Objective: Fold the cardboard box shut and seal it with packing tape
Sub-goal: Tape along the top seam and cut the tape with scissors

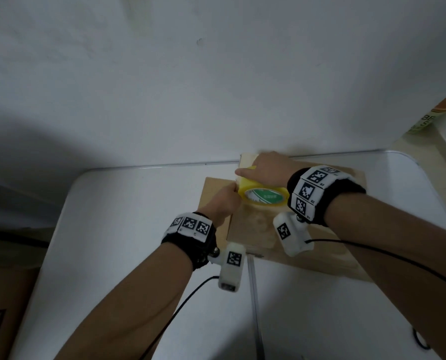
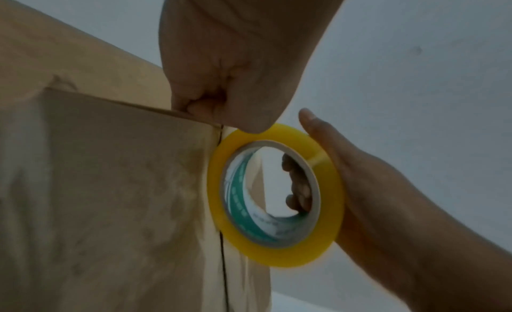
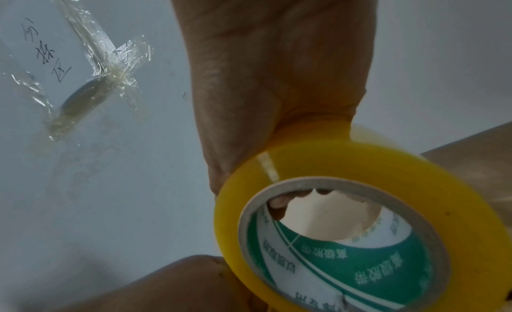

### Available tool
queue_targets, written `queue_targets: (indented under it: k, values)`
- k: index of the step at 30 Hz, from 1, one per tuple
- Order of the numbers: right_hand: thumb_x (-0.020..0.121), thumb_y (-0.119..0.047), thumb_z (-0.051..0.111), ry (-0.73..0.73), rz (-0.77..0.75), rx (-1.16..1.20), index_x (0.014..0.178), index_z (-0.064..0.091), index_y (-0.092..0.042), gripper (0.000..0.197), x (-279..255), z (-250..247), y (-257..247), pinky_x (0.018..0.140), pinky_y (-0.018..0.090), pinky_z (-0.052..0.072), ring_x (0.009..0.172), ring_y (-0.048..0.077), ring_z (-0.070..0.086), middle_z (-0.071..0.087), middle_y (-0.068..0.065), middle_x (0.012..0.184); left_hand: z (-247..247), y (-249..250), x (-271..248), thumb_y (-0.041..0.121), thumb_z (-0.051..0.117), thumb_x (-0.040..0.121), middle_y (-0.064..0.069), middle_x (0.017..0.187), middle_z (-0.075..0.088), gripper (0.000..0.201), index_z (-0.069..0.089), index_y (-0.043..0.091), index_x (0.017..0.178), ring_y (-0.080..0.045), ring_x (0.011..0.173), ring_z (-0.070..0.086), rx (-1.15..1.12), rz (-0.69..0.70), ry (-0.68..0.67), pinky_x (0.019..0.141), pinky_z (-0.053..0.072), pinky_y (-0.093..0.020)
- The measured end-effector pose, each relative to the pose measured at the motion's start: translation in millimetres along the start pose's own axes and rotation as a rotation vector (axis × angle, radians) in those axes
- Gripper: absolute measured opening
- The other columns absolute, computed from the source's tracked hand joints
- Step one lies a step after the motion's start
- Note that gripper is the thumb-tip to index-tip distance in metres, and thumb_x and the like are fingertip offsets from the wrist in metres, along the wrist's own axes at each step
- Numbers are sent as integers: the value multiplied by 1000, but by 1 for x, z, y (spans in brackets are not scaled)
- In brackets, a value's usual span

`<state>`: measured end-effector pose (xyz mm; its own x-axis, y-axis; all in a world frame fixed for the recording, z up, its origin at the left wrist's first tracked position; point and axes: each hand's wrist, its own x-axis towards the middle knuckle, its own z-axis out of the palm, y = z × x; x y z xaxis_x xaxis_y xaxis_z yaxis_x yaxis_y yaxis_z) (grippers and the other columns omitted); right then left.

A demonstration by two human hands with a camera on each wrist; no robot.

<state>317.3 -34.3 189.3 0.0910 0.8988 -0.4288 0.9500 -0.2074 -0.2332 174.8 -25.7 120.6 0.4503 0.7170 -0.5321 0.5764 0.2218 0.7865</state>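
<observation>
Evidently, we found the cardboard box (image 1: 307,245) on the counter (image 1: 128,229) with its flaps folded shut under both hands. Our right hand (image 1: 268,170) grasped the tape roll (image 1: 262,197), standing on the top seam. Our left hand (image 1: 223,201), just beside it, pinched at the box edge, apparently anchoring the tape end. We judged sealing barely begun; the seam remained untaped.

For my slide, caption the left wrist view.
Left hand pins the cardboard box edge while the right hand holds the yellow tape roll against it.
</observation>
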Motion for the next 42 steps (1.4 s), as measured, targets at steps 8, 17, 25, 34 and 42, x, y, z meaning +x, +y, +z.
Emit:
queue_targets:
  k: [8, 17, 25, 34, 42]
  values:
    - [101, -45, 23, -33, -16, 147, 111, 45, -7, 45, -7, -9, -1, 76, 34, 35, 93, 27, 51, 49, 10, 99, -23, 7, -19, -3, 39, 94, -9, 92, 51, 19, 52, 8, 86, -22, 81, 56, -101, -317, -198, 70, 52, -34]
    - [98, -56, 29, -78, -28, 223, 136, 51, -8, 65, -40, -25, 42, 106, 38, 36, 127, 31, 47, 51, 14, 138, 10, 2, -40, 29, 57, 95, -4, 136, 44, 68, 14, 35, 148, -34, 124, 48, 65, -213, -203, 67, 55, -52]
    - [90, -44, 50, 35, 420, 289, 144, 36, -20, 60, -44, -1, 159, 114, 42, 29, 137, 34, 33, 28, 10, 153, 33, -56, 25, 65, 33, 83, -8, 140, 47, 76, 30, 23, 146, -24, 127, 49, 23, 33, 1, 103, 45, -46]
    - [85, -24, 67, 64, 449, 448, 148, 21, -7, 80, -57, 24, 201, 110, 33, 31, 140, 31, 25, 11, 15, 154, 43, 14, -24, 42, 28, 102, -2, 155, 20, 57, 1, 37, 152, -40, 139, 29, 220, -283, 15, 95, 39, -65]
    - [80, -36, 71, 57, 517, 494, 146, 23, -5, 87, -90, 55, 188, 107, 44, 39, 134, 36, 20, 26, 12, 144, 27, 33, -7, 16, 34, 104, -9, 144, 41, 46, 27, 16, 150, -30, 127, 46, 187, -62, 172, 78, 44, -31]
